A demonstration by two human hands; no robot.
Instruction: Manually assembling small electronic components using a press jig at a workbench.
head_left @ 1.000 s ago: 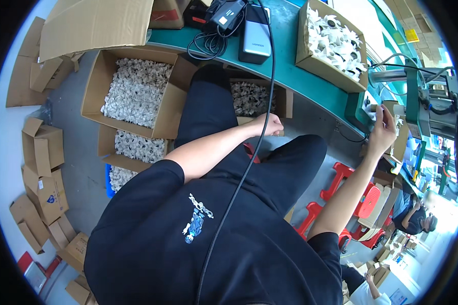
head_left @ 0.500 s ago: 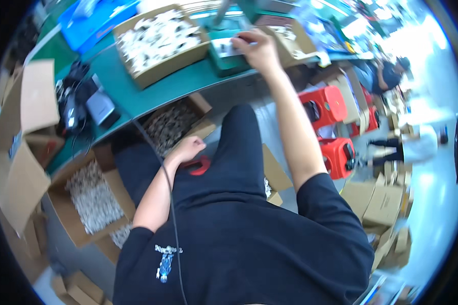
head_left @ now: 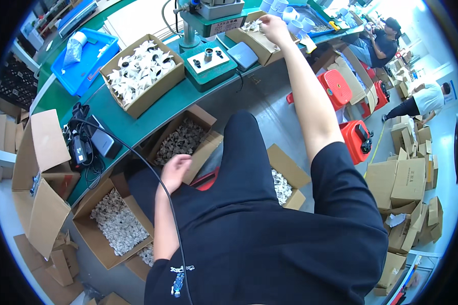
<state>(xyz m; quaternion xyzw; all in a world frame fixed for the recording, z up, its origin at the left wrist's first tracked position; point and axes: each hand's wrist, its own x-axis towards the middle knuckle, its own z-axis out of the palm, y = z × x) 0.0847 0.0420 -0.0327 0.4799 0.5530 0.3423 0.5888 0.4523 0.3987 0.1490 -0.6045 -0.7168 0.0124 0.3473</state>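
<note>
Bench point(head_left: 147, 124), green, bends across the top of our view and bears the press point(head_left: 208, 71). To the press's left we have the big carton point(head_left: 160, 95), heaped with white parts point(head_left: 140, 66); to its right is the small carton point(head_left: 252, 41), with a blue-grey box point(head_left: 243, 55) between the two. Below the bench's front edge is the lower carton point(head_left: 203, 161), with greyer bits point(head_left: 180, 140) inside. Our right hand point(head_left: 276, 29) is over the small carton, its fingers bent. Our left hand point(head_left: 175, 172) is over our left thigh, just beside the lower carton, loosely curled; we cannot tell if it holds anything. White pieces point(head_left: 253, 25) lie in the small carton, left of our right hand and right by its fingertips; whether these pinch one, we cannot tell
</note>
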